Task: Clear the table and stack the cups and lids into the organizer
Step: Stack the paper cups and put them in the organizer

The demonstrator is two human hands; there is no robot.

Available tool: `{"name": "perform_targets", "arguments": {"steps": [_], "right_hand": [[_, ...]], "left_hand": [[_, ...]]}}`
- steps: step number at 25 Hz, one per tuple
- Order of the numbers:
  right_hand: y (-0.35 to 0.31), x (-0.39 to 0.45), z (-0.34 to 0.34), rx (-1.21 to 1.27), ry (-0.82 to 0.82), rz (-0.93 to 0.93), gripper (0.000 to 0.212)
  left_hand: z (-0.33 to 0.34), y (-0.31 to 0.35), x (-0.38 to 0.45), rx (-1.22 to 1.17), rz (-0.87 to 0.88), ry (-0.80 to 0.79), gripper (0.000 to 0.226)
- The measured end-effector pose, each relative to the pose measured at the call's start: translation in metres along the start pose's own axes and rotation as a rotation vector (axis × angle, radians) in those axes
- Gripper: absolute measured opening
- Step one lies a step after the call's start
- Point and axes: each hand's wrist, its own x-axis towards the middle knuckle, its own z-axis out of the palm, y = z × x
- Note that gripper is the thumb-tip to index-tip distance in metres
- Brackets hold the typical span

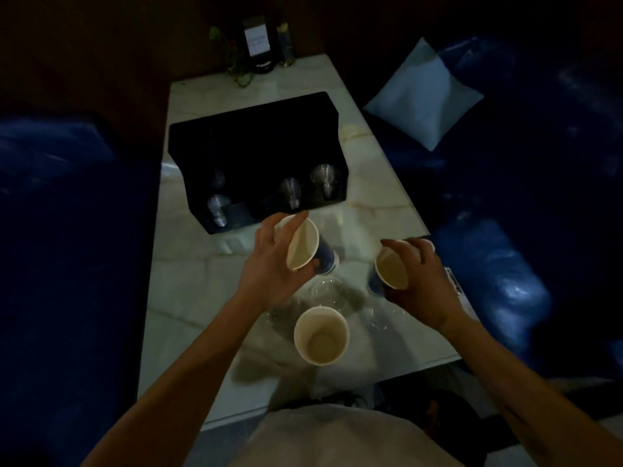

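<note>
My left hand point(269, 264) grips a blue paper cup point(305, 246) tilted on its side, just in front of the black organizer point(253, 136). My right hand point(421, 281) holds a second blue paper cup point(391, 269) by its rim, above the table's right part. A third paper cup point(321, 335) stands upright on the marble table point(188, 291) between my forearms. Several clear plastic lids point(328, 289) lie flat on the table around it. Clear plastic cups point(324, 178) sit in the organizer's front slots.
Dark bottles and a small plant point(259, 45) stand at the table's far end. Blue sofas flank the table on both sides, with a pale cushion point(424, 96) on the right one. A dark flat object point(451, 281) lies at the table's right edge, under my right hand.
</note>
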Motion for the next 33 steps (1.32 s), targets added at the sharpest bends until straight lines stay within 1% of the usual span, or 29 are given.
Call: {"name": "perform_targets", "arguments": {"steps": [2,5,9,12,15,20,23,28,33], "right_hand": [[0.0,-0.026,0.002,-0.018,-0.045,-0.022,0.089],[0.001,-0.058,0.011,-0.048,-0.101,-0.072,0.087],[0.001,-0.077,0.023,-0.096,-0.165,-0.094,0.085],[0.004,-0.083,0.031,-0.084,-0.163,-0.125,0.088],[0.007,-0.084,0.037,-0.126,-0.188,-0.159,0.09],[0.01,-0.083,0.043,-0.138,-0.213,-0.229,0.087],[0.012,-0.082,0.044,-0.129,-0.219,-0.222,0.088],[0.013,-0.082,0.044,-0.129,-0.222,-0.226,0.086],[0.013,-0.083,0.044,-0.137,-0.22,-0.23,0.087]], "left_hand": [[-0.015,0.005,-0.017,-0.025,0.042,0.034,0.088],[-0.036,0.014,-0.037,-0.061,0.117,0.058,0.084],[-0.06,0.023,-0.056,-0.101,0.144,0.057,0.077],[-0.072,0.028,-0.065,-0.102,0.151,-0.019,0.075],[-0.074,0.032,-0.074,-0.068,0.153,-0.096,0.075],[-0.059,0.041,-0.084,0.096,0.186,-0.187,0.083],[-0.043,0.044,-0.088,0.2,0.211,-0.181,0.085],[-0.009,0.04,-0.097,0.204,0.167,-0.152,0.084],[0.032,0.026,-0.106,0.187,0.05,-0.184,0.088]]}}
